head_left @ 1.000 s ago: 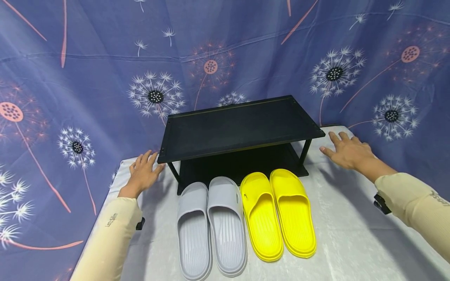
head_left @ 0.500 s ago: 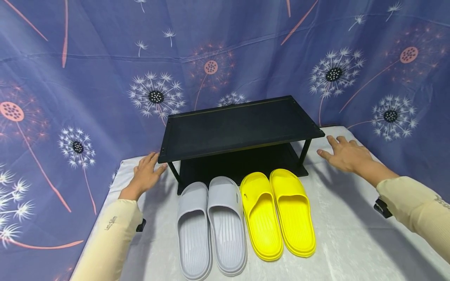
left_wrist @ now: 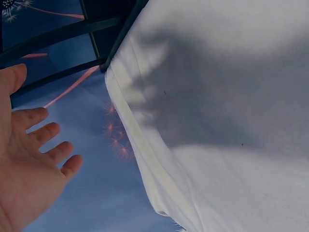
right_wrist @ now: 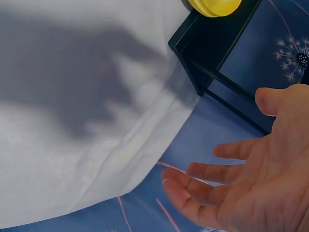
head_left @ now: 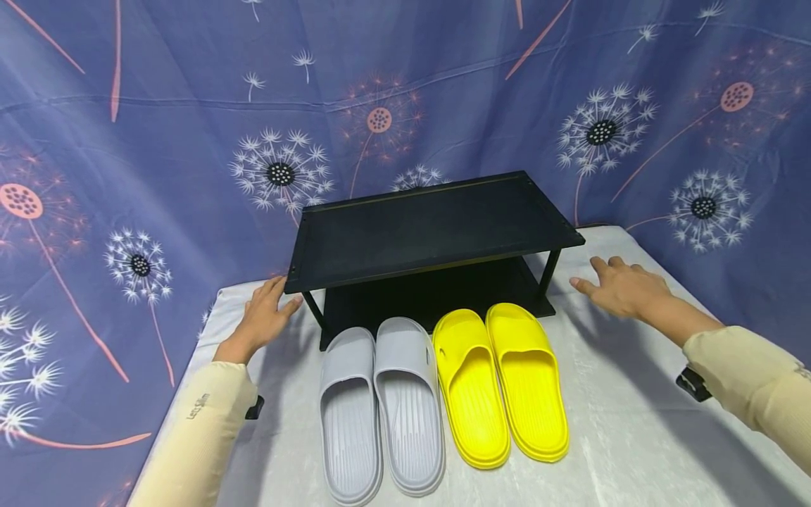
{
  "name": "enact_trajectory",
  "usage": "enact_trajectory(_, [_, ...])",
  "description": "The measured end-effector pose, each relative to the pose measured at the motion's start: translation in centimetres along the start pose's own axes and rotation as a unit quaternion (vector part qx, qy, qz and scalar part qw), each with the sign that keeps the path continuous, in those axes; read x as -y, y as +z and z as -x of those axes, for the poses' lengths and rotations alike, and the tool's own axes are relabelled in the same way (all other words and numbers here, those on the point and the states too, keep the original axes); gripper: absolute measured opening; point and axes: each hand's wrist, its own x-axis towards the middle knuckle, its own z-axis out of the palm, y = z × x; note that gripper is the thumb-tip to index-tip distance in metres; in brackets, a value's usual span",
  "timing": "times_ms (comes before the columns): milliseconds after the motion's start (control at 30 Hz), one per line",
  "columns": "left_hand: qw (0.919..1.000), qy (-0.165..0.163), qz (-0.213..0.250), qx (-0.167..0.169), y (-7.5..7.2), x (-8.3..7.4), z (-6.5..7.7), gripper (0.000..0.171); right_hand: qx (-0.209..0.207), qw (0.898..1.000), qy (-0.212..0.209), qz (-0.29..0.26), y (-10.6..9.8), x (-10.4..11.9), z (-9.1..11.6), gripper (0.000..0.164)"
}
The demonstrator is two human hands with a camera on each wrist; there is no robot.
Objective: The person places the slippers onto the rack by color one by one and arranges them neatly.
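Observation:
A low black two-tier rack (head_left: 437, 229) stands at the back of the table in the head view. My left hand (head_left: 261, 318) is just off the rack's left end, fingers loosely spread. To the right of the rack, my right hand (head_left: 624, 287) hovers with relaxed fingers, holding nothing. A pair of grey slides (head_left: 410, 415) lies before the rack, toes toward it. Beside them on the right is a pair of yellow slides (head_left: 531, 387), toes at the rack's lower shelf. In the wrist views both palms face inward, the left hand (left_wrist: 34, 159) and right hand (right_wrist: 241, 183) holding nothing.
A white cloth (head_left: 608, 408) covers the table. Behind it hangs a blue curtain (head_left: 443, 84) printed with dandelions. The rack's thin legs (head_left: 548, 273) stand at its ends. Shadows of the hands fall on the cloth.
My left hand has shifted slightly right, closer to the rack's end. My right hand has dropped a little toward me. The rack and slides have stayed in place.

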Motion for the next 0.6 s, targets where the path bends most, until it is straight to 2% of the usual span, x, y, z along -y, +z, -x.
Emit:
enact_trajectory(400, [0.9994, 0.031, 0.015, -0.008, 0.0, -0.5, 0.3, 0.056, 0.036, 0.999, -0.002, -0.007, 0.0, 0.4, 1.2, 0.098])
enact_trajectory(600, [0.9994, 0.03, 0.019, -0.002, 0.0, -0.6, 0.3, 0.057, 0.047, 0.999, -0.006, -0.011, 0.1, 1.0, 1.7, 0.102])
